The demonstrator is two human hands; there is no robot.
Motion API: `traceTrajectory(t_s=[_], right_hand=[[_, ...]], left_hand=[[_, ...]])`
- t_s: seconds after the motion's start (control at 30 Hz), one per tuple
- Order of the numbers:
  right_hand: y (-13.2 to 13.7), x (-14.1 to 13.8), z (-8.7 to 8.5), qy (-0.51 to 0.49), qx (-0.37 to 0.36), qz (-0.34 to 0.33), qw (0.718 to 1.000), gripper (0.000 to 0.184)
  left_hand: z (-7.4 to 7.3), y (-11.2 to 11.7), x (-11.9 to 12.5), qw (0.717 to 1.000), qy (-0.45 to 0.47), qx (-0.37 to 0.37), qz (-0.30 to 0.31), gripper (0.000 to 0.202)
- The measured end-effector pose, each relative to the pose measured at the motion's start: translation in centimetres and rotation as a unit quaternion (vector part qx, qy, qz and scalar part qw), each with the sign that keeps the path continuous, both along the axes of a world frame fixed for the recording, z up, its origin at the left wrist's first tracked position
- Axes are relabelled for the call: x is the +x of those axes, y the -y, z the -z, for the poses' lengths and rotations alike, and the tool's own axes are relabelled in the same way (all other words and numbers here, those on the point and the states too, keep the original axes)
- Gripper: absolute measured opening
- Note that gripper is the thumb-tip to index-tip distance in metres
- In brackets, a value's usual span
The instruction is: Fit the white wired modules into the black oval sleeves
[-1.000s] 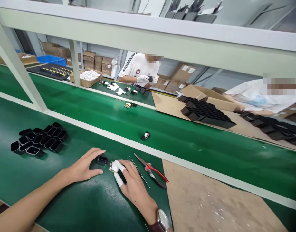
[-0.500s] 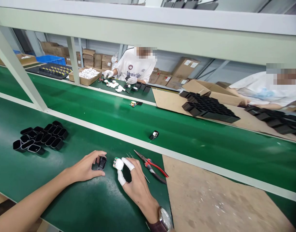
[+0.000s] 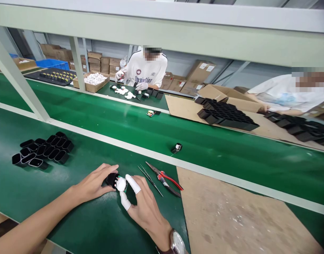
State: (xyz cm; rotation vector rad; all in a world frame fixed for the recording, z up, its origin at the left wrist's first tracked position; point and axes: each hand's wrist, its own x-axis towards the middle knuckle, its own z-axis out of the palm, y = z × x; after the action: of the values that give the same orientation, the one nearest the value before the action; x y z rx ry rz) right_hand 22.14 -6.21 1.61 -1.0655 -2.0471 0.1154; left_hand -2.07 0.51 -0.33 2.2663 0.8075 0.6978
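My left hand [image 3: 98, 180] is closed around a small black plastic housing [image 3: 112, 180], its open end turned to the right. Between the white-covered thumb and forefinger of my right hand [image 3: 140, 197] is a small circuit board [image 3: 121, 184] with a round white blob on it. The board's left end meets the housing's mouth; how far it sits inside I cannot tell. To the right of my right hand lie metal tweezers [image 3: 151, 180] and long-nose pliers [image 3: 164, 178] with red and black handles.
Several black housings [image 3: 41, 151] stand grouped at left on the green bench. A brown cardboard sheet [image 3: 230, 208] covers the right side. On the conveyor [image 3: 119, 123] are a filled housing [image 3: 177, 148] and a circuit board [image 3: 152, 113]. Two co-workers sit opposite, one with white gloves [image 3: 142, 86].
My right hand has moved left, bringing the circuit board up to the housing's mouth. The housing has turned towards the board. On the conveyor, both pieces have shifted right.
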Motion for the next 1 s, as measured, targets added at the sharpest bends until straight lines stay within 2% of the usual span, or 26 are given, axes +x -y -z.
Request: traceTrajectory(t_s=[0.17, 0.47, 0.77, 0.87, 1.0], right_hand=[[0.1, -0.4, -0.3, 0.031, -0.010, 0.011, 0.999, 0.070], [0.4, -0.4, -0.6, 0.100, -0.041, 0.019, 0.994, 0.066], [0.3, -0.7, -1.6, 0.134, -0.020, 0.032, 0.990, 0.061], [0.4, -0.4, -1.8, 0.134, -0.030, 0.026, 0.990, 0.060], [0.4, 0.3, -1.7, 0.094, -0.045, 0.007, 0.995, 0.053]], left_hand=[[0.0, 0.1, 0.0, 1.000, -0.006, 0.002, 0.000, 0.074], [0.0, 0.2, 0.3, 0.998, -0.032, 0.059, -0.004, 0.070], [0.4, 0.5, 0.7, 0.994, -0.052, 0.090, -0.025, 0.065], [0.6, 0.6, 0.8, 0.995, -0.058, 0.080, -0.034, 0.061], [0.5, 0.6, 0.8, 0.999, -0.027, 0.040, -0.006, 0.067]])
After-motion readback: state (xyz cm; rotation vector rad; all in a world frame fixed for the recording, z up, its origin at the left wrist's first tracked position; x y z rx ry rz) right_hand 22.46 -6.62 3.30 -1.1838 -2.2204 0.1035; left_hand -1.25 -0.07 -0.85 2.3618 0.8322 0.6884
